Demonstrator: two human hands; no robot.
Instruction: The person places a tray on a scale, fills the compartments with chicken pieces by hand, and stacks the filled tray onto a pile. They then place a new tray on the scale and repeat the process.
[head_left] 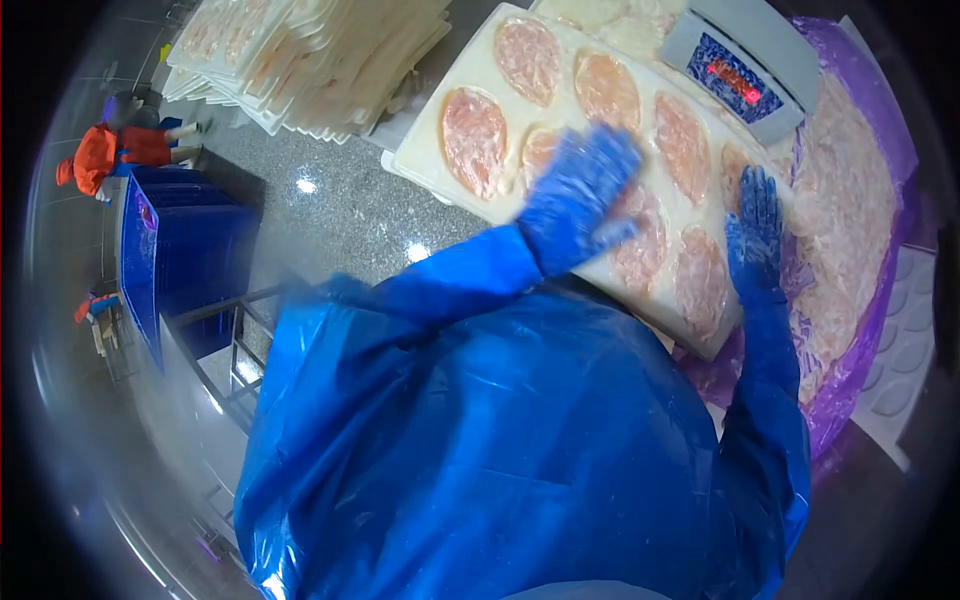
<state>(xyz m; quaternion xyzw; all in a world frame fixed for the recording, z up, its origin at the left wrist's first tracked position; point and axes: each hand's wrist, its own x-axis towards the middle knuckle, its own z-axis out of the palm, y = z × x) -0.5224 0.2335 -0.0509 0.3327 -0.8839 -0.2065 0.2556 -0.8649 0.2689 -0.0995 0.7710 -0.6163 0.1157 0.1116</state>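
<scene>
In front of me lies a white mould tray (505,112) with several leaf-shaped hollows filled with pale pink ground meat (683,148). My left hand (578,195), in a wet blue glove and smeared by motion, is stretched flat over the middle of the tray and covers part of the fillings. My right hand (757,235), gloved too, lies with its fingers extended at the tray's right edge, partly over one filling. Neither hand shows anything gripped.
A purple-lined container of loose meat (845,220) is at the right. Behind the tray stands a scale display (738,82) with red digits. Stacked white trays (300,60) rise at upper left. A blue bin (190,260) and a person in red (98,160) are at the left.
</scene>
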